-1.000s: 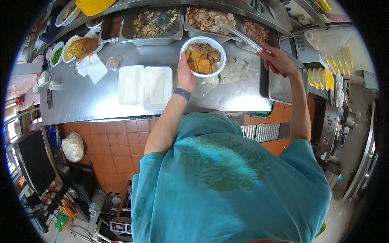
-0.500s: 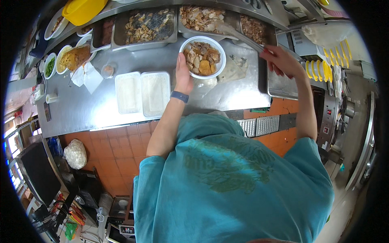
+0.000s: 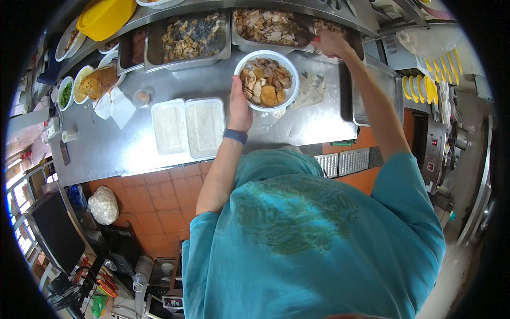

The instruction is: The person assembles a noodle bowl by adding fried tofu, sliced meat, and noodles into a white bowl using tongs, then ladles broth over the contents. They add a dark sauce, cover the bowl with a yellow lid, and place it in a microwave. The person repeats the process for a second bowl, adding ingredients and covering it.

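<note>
My left hand (image 3: pixel 240 111) grips the left side of a round white bowl (image 3: pixel 295 87). Chopped brown and pale meat pieces (image 3: pixel 261 80) fill it, with a rounder orange-brown chunk near the lower edge. At the far side of the counter, my right hand (image 3: pixel 333 43) is closed round the handle of a long metal spoon (image 3: pixel 305 36). The spoon's working end reaches into a steel tray (image 3: pixel 271 47) of sliced meat and is hard to make out there. My right forearm passes over the neighbouring tray of chopped meat (image 3: pixel 325 25), partly hiding it.
Two white rectangular containers (image 3: pixel 205 127) lie side by side on the steel counter (image 3: pixel 133 154). Another steel tray (image 3: pixel 186 64) holds pale pieces. A cloth (image 3: pixel 311 91) sits right of the bowl; bowls of greens (image 3: pixel 65 94) and a large brown food piece (image 3: pixel 99 82) stand left.
My right hand has moved away from me and to the left, carrying the spoon down into the meat tray. My left hand and the bowl have stayed nearly in place.
</note>
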`<state>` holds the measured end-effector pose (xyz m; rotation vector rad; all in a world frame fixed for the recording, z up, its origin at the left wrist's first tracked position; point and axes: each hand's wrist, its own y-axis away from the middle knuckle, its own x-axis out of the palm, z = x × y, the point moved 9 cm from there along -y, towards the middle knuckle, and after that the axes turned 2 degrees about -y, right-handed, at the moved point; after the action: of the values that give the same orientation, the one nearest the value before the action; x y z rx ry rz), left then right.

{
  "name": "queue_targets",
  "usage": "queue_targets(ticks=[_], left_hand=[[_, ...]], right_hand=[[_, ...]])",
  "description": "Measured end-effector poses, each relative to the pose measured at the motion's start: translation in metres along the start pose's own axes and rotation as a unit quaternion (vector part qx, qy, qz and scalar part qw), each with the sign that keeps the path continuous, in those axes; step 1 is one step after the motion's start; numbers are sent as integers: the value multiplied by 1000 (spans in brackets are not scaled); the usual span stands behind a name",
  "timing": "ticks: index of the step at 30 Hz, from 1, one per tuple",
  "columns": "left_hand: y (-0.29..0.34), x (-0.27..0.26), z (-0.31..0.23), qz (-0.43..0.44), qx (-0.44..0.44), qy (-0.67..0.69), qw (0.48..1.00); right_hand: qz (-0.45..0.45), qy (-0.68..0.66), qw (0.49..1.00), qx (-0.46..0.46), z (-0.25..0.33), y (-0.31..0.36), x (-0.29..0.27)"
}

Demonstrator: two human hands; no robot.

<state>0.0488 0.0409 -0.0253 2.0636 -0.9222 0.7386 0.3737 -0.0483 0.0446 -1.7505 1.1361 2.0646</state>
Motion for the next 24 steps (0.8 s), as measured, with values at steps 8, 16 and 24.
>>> queue_targets(ticks=[8,16,24], left_hand=[[-18,-8,6,-30,1,41,999],[-22,-11,10,-40,0,38,998],[-12,-1,6,-21,-13,27,999]], right_hand=[[8,-202,976,76,-3,110,-39],[-37,-138,988,55,-9,112,-44],[-96,81,991,-34,12,0,-14]])
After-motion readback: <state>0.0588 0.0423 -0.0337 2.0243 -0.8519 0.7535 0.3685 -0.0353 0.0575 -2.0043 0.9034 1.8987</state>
